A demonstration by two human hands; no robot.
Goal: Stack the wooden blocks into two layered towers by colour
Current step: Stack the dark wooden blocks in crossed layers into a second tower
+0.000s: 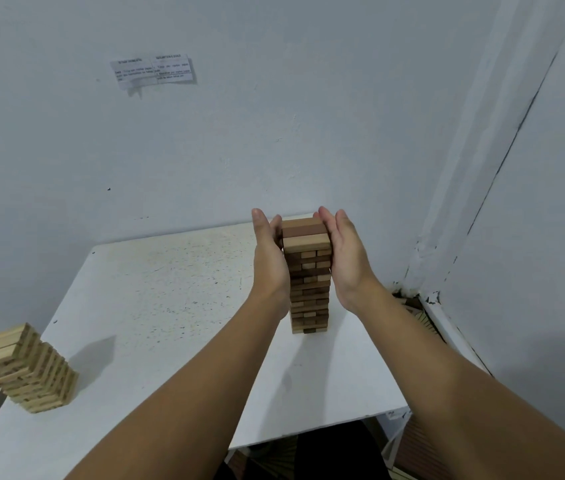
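Pale tower: the light tower [28, 372] stands at the tabletop's near-left corner, many layers high. From where I watch it looks slightly fanned and blurred at the top — I can't tell whether it leans or the lens bends it.
Tabletop: white and speckled [170, 289], its near edge running between my forearms; I see no loose blocks on it.
Dark tower: the brown tower [309, 292] stands toward the far-right corner of the tabletop, upright, its layers crossing. The top three blocks lie side by side, and some pale-ended pieces show among the darker ones.
Left hand: my left hand [269, 258] is flat and straight-fingered, palm against the tower's left face near the top — pressing, not gripping anything.
Right hand: my right hand [345, 254] mirrors it on the right face, fingers extended upward beside the top layers; whether the palm fully touches I can't tell.
Arms: both forearms reach forward from the near edge, wrists level with the tower's middle.
Progress: I judge both towers built and the task close to done; what is left seems to be squaring the brown one and letting go without nudging it.
Far wall: a paper note [154, 71] is stuck high up, its print too small to read.
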